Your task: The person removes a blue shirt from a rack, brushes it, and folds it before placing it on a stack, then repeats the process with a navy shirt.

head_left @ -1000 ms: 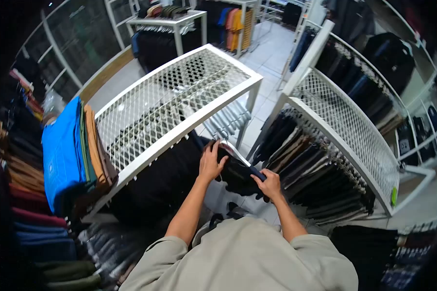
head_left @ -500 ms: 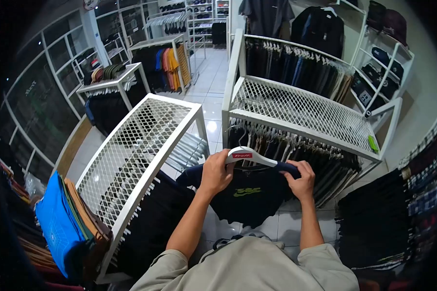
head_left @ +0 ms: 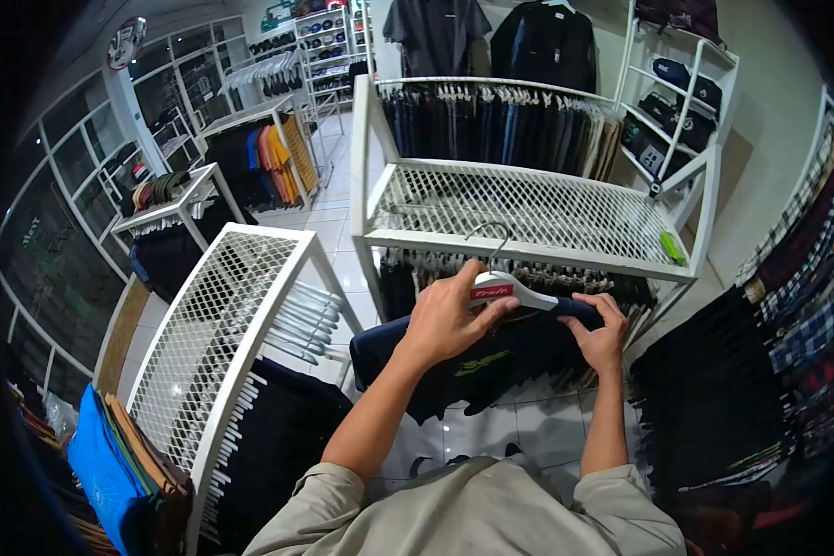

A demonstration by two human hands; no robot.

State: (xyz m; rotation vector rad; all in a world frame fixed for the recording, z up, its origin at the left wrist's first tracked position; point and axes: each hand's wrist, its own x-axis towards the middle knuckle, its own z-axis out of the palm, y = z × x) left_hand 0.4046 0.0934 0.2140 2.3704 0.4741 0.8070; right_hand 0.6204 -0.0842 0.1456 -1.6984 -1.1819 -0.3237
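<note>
Head view: one black, navy-sleeved, green-printed T-shirt [head_left: 459, 382] hung below the left hand [head_left: 447, 320], which clamped one white, red-labelled hanger [head_left: 531, 296]; the right hand [head_left: 600, 335] pinched the navy shoulder [head_left: 568, 307].

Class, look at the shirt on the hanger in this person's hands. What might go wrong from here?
1. The hanger's hook may snag on the mesh shelf, seen just behind it in this view, if moved forward.
2. The dark shirt could slip off the hanger if the right hand, at one shoulder, tugs outward.
3. Lowered too far, the shirt might brush the tiled floor below.
</note>
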